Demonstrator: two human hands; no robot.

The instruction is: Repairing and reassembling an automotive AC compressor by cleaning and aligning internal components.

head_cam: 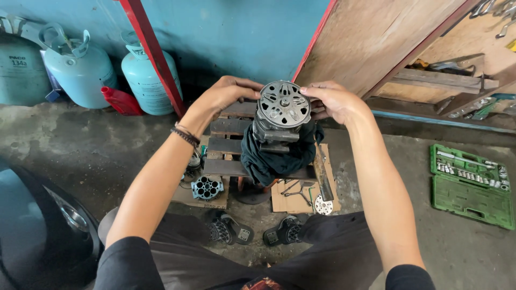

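Observation:
A grey metal compressor with a round, slotted front plate stands upright on a dark cloth over a low slatted wooden stool. My left hand grips the compressor's left side near the top. On the opposite side my right hand holds the rim, with the fingertips on the plate's edge. A dark bracelet sits on my left wrist.
A round metal cylinder block, a small disc and hand tools lie on cardboard by my sandalled feet. An open green socket set case lies right. Pale blue gas cylinders and a red bottle stand by the blue wall.

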